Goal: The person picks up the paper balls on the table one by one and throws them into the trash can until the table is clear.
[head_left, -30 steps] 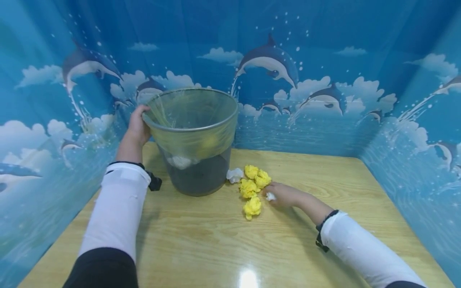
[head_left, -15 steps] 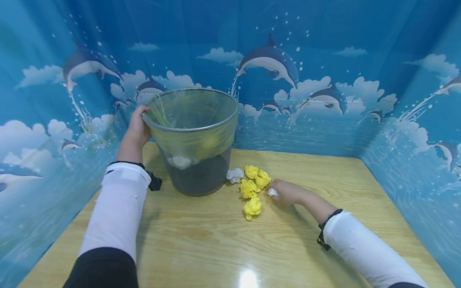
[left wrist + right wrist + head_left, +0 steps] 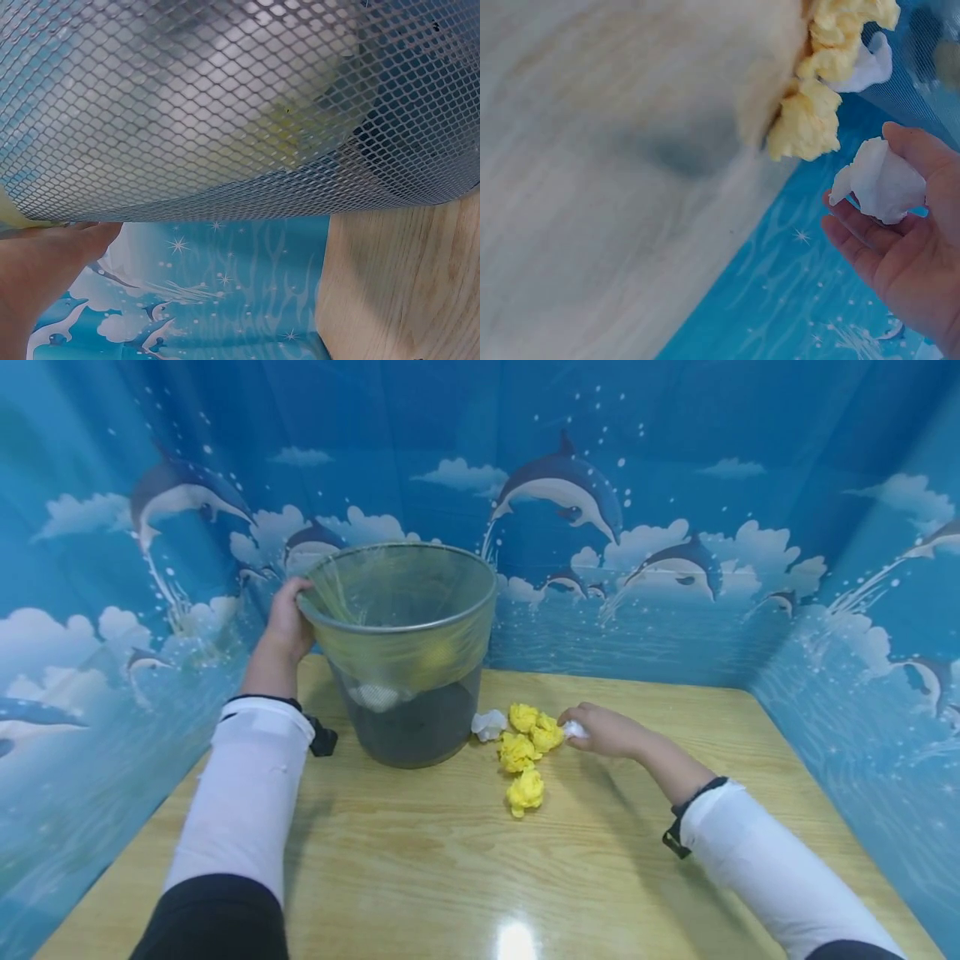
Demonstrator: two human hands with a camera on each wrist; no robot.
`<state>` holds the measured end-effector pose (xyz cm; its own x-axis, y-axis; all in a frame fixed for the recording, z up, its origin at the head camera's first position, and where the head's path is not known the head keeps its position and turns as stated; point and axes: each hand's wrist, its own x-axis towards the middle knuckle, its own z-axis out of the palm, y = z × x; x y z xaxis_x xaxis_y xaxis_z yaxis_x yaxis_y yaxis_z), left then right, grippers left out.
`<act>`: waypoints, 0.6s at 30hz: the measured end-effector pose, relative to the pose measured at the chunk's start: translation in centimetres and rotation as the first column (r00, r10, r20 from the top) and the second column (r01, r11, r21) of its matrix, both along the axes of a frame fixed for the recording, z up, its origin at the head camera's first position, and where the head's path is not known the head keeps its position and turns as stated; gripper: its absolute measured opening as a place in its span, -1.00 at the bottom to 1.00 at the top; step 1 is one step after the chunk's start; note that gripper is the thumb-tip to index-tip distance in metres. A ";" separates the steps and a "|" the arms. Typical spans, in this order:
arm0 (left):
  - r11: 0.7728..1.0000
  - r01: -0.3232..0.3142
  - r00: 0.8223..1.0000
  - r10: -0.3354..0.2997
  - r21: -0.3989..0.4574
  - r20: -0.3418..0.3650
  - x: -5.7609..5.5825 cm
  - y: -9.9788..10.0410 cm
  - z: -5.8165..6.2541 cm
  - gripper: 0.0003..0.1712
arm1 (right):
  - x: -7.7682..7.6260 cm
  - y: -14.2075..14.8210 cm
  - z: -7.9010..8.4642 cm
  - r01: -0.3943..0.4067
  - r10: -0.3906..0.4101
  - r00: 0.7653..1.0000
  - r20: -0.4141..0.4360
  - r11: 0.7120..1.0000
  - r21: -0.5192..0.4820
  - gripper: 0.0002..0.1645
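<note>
My left hand (image 3: 288,620) grips the rim of a dark mesh wastebasket (image 3: 412,727) at its left side. A thin yellowish bin liner (image 3: 397,653) is folded over the rim. Through the mesh in the left wrist view, pale and yellow shapes show inside. My right hand (image 3: 611,732) holds a crumpled white paper ball (image 3: 885,184) between thumb and fingers, just right of the yellow balls. Several crumpled yellow paper balls (image 3: 517,752) lie clustered on the table right of the basket. Another white paper ball (image 3: 489,725) sits between them and the basket.
The wood-grain table (image 3: 420,860) runs up to a blue dolphin-print curtain (image 3: 637,610) at the back and both sides. The basket stands near the back left, close to the curtain.
My right hand has risen and moved toward the back of the table with the white paper ball. The left hand, the basket and the yellow balls stay where they were.
</note>
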<state>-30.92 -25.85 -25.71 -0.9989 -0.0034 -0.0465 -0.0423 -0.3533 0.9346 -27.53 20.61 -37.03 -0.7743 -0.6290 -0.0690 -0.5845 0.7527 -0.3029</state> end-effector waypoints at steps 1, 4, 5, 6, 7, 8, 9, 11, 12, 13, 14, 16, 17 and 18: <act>1.000 0.006 1.000 -0.006 0.002 -0.004 0.1 0.0 0.0 -0.17 | -0.1 0.0 0.3 0.001 -0.001 1.000 -0.004 1.000 -0.004 -0.57; 1.000 0.015 1.000 -0.015 -0.012 -0.009 0.1 -0.1 0.0 -0.16 | -0.5 -0.1 1.3 0.004 -0.004 1.000 -0.006 1.000 -0.002 -0.57; 1.000 0.012 1.000 -0.012 -0.005 -0.009 0.1 0.0 0.0 -0.18 | -0.6 -0.1 1.6 0.010 -0.010 1.000 -0.003 1.000 -0.002 -0.57; 1.000 0.008 1.000 -0.009 -0.004 -0.008 0.1 0.0 0.0 -0.20 | -0.7 -0.2 2.0 0.015 -0.015 1.000 -0.002 1.000 -0.005 -0.57; 1.000 0.008 1.000 -0.008 -0.014 -0.009 0.1 0.0 -0.1 -0.20 | -0.9 -0.2 2.3 0.018 -0.018 1.000 -0.007 1.000 -0.006 -0.57; 1.000 0.008 1.000 -0.008 -0.008 -0.008 0.1 -0.1 -0.1 -0.21 | -1.0 -0.3 2.6 0.024 -0.024 1.000 -0.010 1.000 -0.008 -0.56; 1.000 0.011 1.000 -0.011 -0.009 -0.006 0.1 -0.1 -0.1 -0.20 | -1.2 -0.4 3.0 0.031 -0.031 0.999 -0.018 0.999 -0.012 -0.56; 1.000 0.005 1.000 -0.005 -0.008 -0.002 0.0 -0.1 -0.1 -0.20 | -1.5 -0.6 3.7 0.050 -0.051 0.998 -0.037 0.998 -0.028 -0.55; 1.000 0.006 1.000 -0.006 -0.018 0.003 0.0 -0.1 -0.1 -0.18 | -1.6 -0.8 4.0 0.061 -0.062 0.997 -0.048 0.997 -0.039 -0.54; 1.000 0.002 1.000 -0.002 -0.024 0.008 0.0 -0.1 -0.1 -0.17 | -1.8 -1.0 4.4 0.071 -0.073 0.996 -0.059 0.996 -0.048 -0.54; 0.999 -0.001 1.000 0.002 -0.040 0.016 -0.1 0.0 0.0 -0.14 | -1.9 -1.2 4.8 0.081 -0.085 0.994 -0.067 0.995 -0.058 -0.54; 0.998 -0.017 0.999 0.019 -0.061 0.029 -0.3 0.1 0.0 -0.12 | -2.1 -1.7 5.5 0.098 -0.105 0.991 -0.086 0.992 -0.081 -0.53; 0.997 -0.022 0.999 0.025 -0.071 0.038 -0.4 0.2 0.1 -0.10 | -2.3 -1.9 5.8 0.104 -0.113 0.989 -0.093 0.990 -0.093 -0.53; 0.997 -0.024 0.999 0.027 -0.079 0.045 -0.4 0.2 0.1 -0.08 | -2.4 -2.1 6.2 0.111 -0.121 0.988 -0.098 0.988 -0.106 -0.53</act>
<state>-31.36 -25.61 -25.57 -0.9953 -0.0343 -0.0905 -0.0773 -0.2807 0.9567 -29.93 18.48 -30.86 -0.8422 -0.5340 0.0743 -0.5271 0.7864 -0.3220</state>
